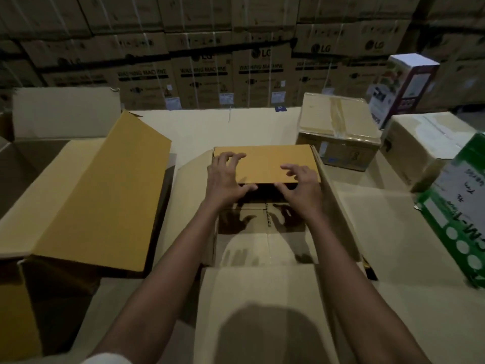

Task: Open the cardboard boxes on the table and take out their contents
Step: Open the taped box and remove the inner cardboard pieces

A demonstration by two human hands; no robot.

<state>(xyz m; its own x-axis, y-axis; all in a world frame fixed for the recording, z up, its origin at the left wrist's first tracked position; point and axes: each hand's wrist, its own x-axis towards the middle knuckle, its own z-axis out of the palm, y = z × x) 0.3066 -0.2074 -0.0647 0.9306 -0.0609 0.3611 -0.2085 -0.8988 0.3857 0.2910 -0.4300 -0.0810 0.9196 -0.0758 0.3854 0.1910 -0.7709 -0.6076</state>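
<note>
The open cardboard box sat at the middle of the table, directly in front of the person, between a large open carton on the left and a green-and-white printed box on the right. It was plain brown corrugated board with all four top flaps turned out. The near flap hung toward the person, the right flap sloped outward, and the left flap was partly hidden by the forearm. The far flap showed a warmer, yellow-tan face and lay roughly level over the back of the opening. Inside, the box floor was visible, with a centre seam running front to back and the shadows of both hands falling across it.

The left hand pinched the near edge of the far flap, arched fingers spread on its top and the thumb tucked at the edge. The right hand held the same edge just beside it in the same way, fingers curled on top and thumb underneath.

Behind and to the right stood a sealed carton with clear tape along its top. A pale carton and a tall white-and-purple product box stood farther right. A wall of stacked washing-machine cartons filled the background.
</note>
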